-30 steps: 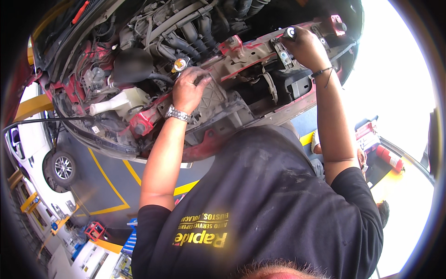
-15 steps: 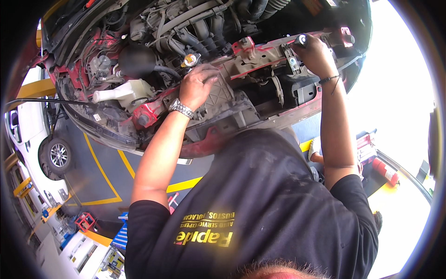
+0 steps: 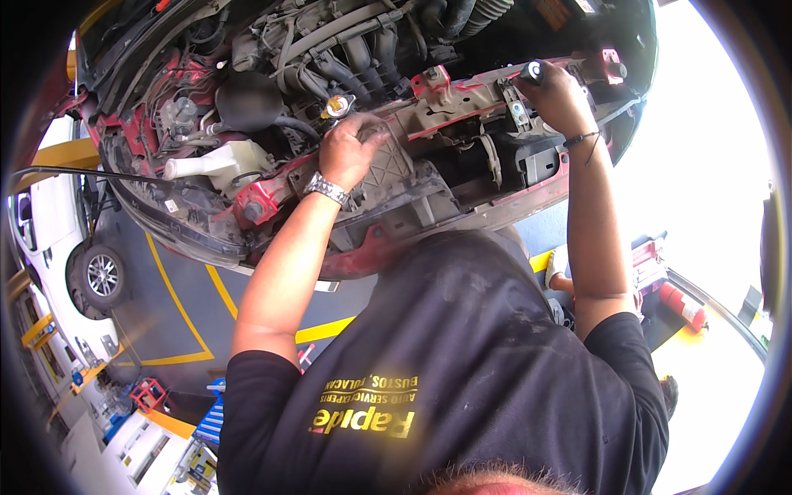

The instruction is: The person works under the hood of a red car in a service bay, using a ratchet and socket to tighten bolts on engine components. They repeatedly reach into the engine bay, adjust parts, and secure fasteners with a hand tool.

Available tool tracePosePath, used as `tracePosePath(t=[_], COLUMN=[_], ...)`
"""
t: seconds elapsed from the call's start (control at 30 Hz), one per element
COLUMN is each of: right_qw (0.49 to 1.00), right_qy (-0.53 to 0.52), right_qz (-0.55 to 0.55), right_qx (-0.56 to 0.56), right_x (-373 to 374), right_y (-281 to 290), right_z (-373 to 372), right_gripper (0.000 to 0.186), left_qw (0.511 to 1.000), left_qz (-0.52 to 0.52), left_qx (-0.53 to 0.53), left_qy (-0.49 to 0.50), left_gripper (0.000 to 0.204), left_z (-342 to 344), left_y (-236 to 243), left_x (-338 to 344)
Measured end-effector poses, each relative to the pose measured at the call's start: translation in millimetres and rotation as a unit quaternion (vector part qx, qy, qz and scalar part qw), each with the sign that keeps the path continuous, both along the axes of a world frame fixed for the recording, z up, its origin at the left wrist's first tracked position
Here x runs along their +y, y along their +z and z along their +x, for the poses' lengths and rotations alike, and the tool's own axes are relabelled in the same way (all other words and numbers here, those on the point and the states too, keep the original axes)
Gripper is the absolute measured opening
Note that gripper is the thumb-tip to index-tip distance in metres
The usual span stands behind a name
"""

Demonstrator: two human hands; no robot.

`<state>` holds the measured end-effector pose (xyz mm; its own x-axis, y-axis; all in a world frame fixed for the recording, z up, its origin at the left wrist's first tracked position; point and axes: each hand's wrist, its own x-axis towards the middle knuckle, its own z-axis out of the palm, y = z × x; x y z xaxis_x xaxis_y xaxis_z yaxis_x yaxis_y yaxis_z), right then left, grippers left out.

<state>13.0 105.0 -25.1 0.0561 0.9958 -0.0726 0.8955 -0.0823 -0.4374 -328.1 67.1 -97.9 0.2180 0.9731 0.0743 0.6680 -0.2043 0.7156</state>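
Ahead of me is the opened front of a red car, its engine bay (image 3: 355, 49) exposed. My left hand (image 3: 348, 153) rests on the front crossmember, with its fingers bent and spread and nothing visible in them. Just beyond its fingertips sits a radiator cap (image 3: 337, 106) with a yellowish top. Further right, my right hand (image 3: 557, 103) is closed around a black cylinder with a pale round end (image 3: 534, 73); its lower part is hidden by the hand. Beside this hand, a metal latch bracket (image 3: 518, 114) is fixed to the red crossmember (image 3: 450, 114).
A pale plastic reservoir (image 3: 221, 163) stands left of my left hand. A thin black rod (image 3: 91, 172) crosses the left side. Behind are a white vehicle (image 3: 49, 239), a blue tool cabinet (image 3: 212, 422) and, at right, a red fire extinguisher (image 3: 683, 305). Another person's foot (image 3: 557, 266) shows below the bumper.
My left hand has shifted slightly and its fingers have curled a little differently by the radiator cap. My right hand keeps its hold on the black cylinder, nearly still.
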Motion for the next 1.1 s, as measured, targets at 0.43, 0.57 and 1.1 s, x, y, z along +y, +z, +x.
tracePosePath(t=[0.43,0.57,1.1], right_qw=[1.000,1.000,0.993], right_qy=[0.011,0.017,0.087], right_qz=[-0.009,-0.019,0.048], right_qx=[0.011,0.001,0.069], right_x=[3.9,5.7,12.6], right_y=[-0.5,-4.1,18.8], right_z=[3.4,6.8,18.9], right_gripper=[0.039,0.043,0.044], left_qw=[0.995,0.998,0.999], left_qz=[0.030,0.019,-0.003], left_qx=[-0.007,-0.017,0.010], left_qy=[-0.097,-0.051,-0.036], left_gripper=[0.020,0.020,0.024], left_z=[-9.9,-3.5,-6.4], left_y=[-4.0,-1.9,-4.5], left_x=[7.4,3.8,2.8])
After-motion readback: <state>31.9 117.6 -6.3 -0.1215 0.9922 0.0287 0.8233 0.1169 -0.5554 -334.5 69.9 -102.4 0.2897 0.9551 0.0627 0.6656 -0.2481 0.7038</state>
